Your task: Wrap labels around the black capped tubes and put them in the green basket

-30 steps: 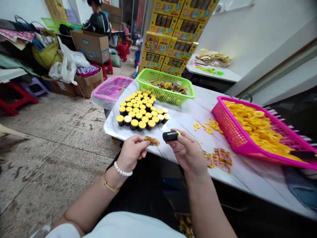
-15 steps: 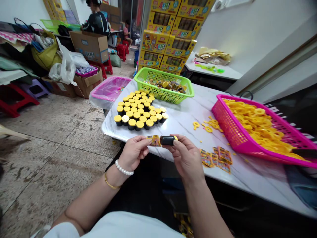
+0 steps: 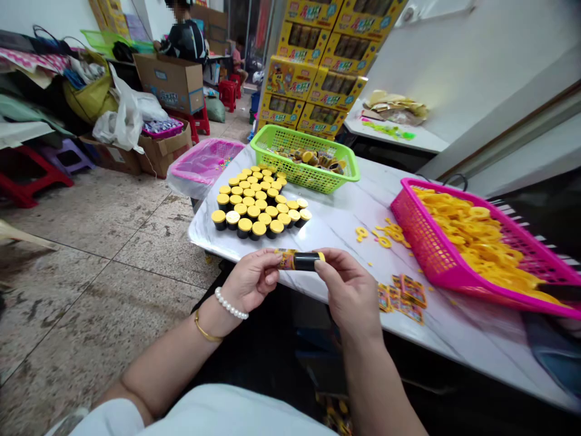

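My left hand point(image 3: 256, 272) pinches a small printed sleeve point(image 3: 286, 260) in yellow and purple. A small black bottle point(image 3: 305, 261) with a yellow cap lies sideways in the fingers of my right hand point(image 3: 351, 287), its dark end against or inside the sleeve; how far in, I cannot tell. Just beyond the hands, a group of black bottles with yellow caps point(image 3: 258, 228) stands upright on the white marbled table point(image 3: 345, 221). Flat printed sleeves point(image 3: 411, 290) lie in a loose pile to the right of my right hand.
A pink basket point(image 3: 447, 260) of yellow plastic rings stands at right, with loose yellow pieces point(image 3: 385, 241) beside it. Behind the bottles is a green basket point(image 3: 304, 175) of wrapped bottles. Yellow boxes point(image 3: 295, 79) are stacked behind; another person point(image 3: 186, 42) is at far left.
The sleeve and the black bottle have come into line, and the sleeve now looks rounder at the bottle's end. The view has shifted slightly.
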The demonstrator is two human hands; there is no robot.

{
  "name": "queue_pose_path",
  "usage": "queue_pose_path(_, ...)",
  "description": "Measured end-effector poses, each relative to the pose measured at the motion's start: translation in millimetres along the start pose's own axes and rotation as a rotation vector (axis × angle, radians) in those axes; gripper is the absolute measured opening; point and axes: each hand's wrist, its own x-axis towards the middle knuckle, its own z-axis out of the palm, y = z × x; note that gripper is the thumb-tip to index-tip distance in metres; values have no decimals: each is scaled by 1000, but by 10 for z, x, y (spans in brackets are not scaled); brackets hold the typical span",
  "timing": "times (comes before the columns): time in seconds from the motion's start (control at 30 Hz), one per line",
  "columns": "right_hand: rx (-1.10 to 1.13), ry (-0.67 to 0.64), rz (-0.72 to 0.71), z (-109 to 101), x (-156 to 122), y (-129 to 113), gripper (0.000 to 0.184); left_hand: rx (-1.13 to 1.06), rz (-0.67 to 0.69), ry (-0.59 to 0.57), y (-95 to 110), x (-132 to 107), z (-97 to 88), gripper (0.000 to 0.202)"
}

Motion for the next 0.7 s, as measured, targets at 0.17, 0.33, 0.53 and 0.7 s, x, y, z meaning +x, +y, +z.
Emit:
queue_pose_path(0.17, -97, 7, -36, 29, -84, -148, 23, -27, 2, -4, -13, 5, -9, 10)
queue_pose_path(0.33, -153, 27, -73, 67, -147, -131, 22, -46, 37, -4, -43, 2, -12, 16)
queue_pose_path(0.53, -68, -36, -148, 33, -164, -123, 20, 37, 108, 10, -74, -39, -52, 32)
queue_pose_path(0.7, -22, -2, -201, -93, -154, -90, 22, 168, 219, 20, -41, -103, -53, 50)
